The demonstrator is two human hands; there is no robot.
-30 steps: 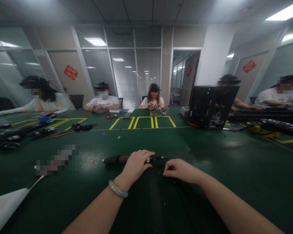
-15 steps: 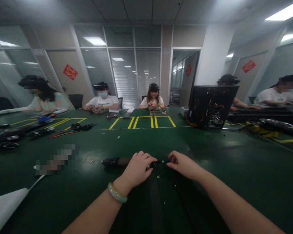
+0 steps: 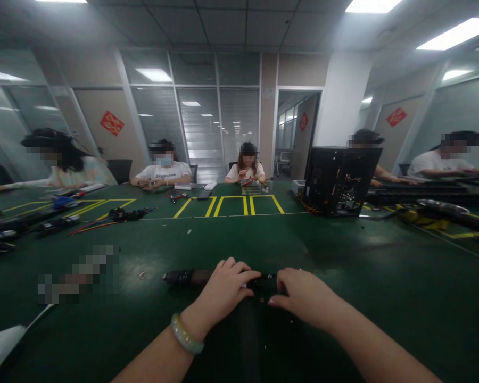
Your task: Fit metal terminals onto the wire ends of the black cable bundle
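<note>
A long black rod-shaped part (image 3: 186,277) lies crosswise on the green table (image 3: 363,276) right in front of me. My left hand (image 3: 225,287), with a pale green bangle on the wrist, is curled over the middle of the part. My right hand (image 3: 301,295) is closed on the same part just to the right, almost touching the left hand. A dark strap-like piece (image 3: 249,340) runs from under my hands toward me.
Several people sit around the far and side edges. A black open computer case (image 3: 337,181) stands at the right back. Black parts with red wires (image 3: 120,215) lie at the left. Yellow lines (image 3: 231,205) mark the table's middle. A white sheet (image 3: 0,348) lies at bottom left.
My right hand has moved left and closed onto the black part beside the left hand. The view has tilted up a little.
</note>
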